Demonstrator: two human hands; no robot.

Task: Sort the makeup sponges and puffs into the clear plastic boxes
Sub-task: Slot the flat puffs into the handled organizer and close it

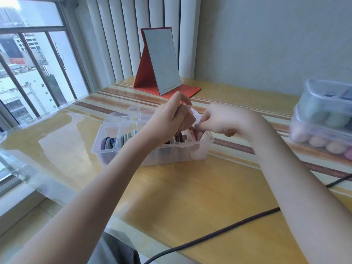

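A clear plastic box (106, 149) with several compartments stands on the table, its lid open at the back. Purple and grey puffs (108, 142) stand on edge in its left compartments. Above the box's right half, my left hand (169, 117) grips a stack of pink puffs (187, 119). My right hand (219, 119) pinches one pink puff (198, 133) and holds it down in the rightmost compartment. What lies under the hands is hidden.
Two stacked clear boxes (323, 119) with green and pink sponges stand at the right edge. A red folding mirror (162, 61) stands behind the box. A dark cable (209, 237) runs across the near table. A window with bars is at left.
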